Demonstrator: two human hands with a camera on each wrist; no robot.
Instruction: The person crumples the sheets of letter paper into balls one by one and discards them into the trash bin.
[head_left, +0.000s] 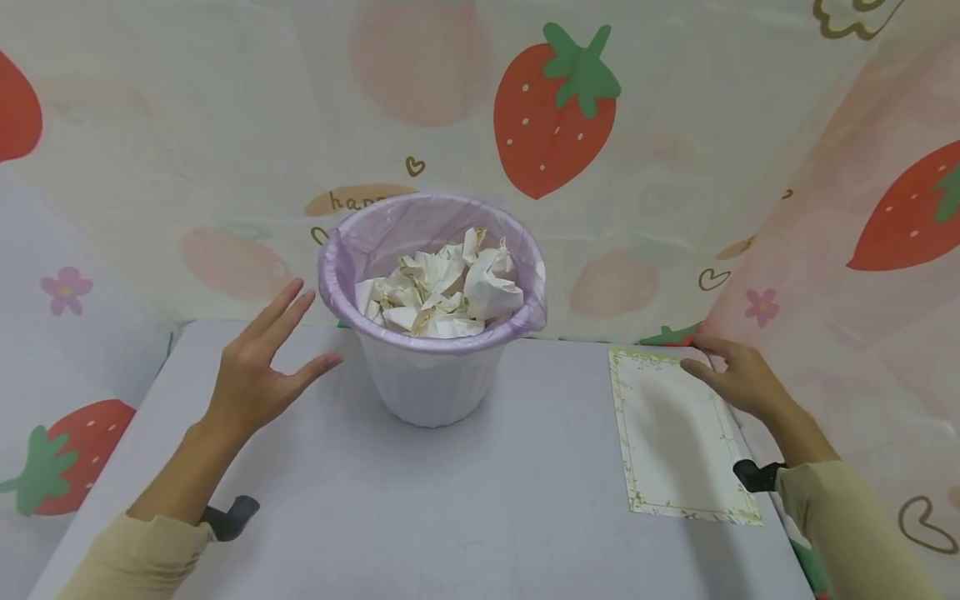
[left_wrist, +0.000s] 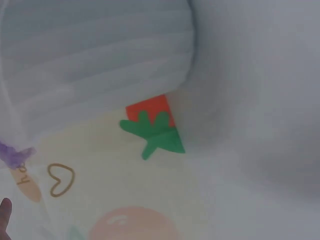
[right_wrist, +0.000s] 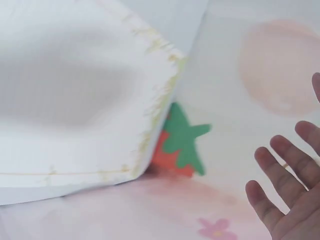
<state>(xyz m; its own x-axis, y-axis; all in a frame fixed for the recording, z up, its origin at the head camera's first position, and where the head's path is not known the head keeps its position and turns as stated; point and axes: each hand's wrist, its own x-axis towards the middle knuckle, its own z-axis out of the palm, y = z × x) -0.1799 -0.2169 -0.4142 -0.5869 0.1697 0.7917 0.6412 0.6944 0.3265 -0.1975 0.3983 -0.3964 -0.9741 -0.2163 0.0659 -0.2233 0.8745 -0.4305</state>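
A white bin [head_left: 435,383] with a lilac liner [head_left: 431,343] folded over its rim stands at the back of the table, left of centre. Crumpled white paper [head_left: 442,287] fills its upper part. My left hand [head_left: 258,371] hovers left of the bin, fingers spread, touching nothing. In the left wrist view the bin [left_wrist: 95,65] looms large, and one fingertip [left_wrist: 5,212] shows at the edge. To the right lies a flat sheet of paper [head_left: 675,450] with a floral border. Over its far right corner hangs my right hand [head_left: 738,379]; the right wrist view shows its fingers [right_wrist: 280,175] extended, apart from the sheet.
The table [head_left: 480,533] has a pale cloth cover. A strawberry-printed curtain [head_left: 675,167] rises behind it and along both sides, close to the right hand. Each wrist wears a black strap [head_left: 232,518].
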